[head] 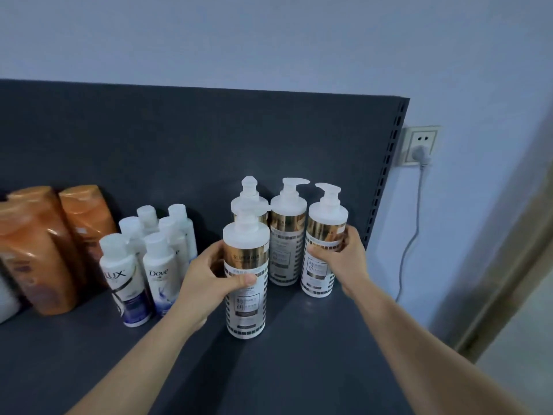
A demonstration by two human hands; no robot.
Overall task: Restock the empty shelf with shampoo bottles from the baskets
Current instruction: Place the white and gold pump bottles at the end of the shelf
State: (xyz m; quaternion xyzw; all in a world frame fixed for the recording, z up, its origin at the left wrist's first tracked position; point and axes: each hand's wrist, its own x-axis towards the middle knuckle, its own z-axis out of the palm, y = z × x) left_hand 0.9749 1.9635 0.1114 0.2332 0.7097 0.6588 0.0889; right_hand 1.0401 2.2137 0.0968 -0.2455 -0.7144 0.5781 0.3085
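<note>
Pump shampoo bottles (284,253): rigid, probably heavy, slick; grip mid-body. Left hand (206,283) wraps front bottle (246,304); right hand (351,259) wraps second bottle (320,265), behind-right of it.

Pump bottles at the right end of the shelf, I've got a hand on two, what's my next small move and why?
Probably open both hands and draw them back. The left hand grips the front pump bottle and the right hand grips the rightmost pump bottle; both appear to stand upright on the shelf, so they look placed.
</note>
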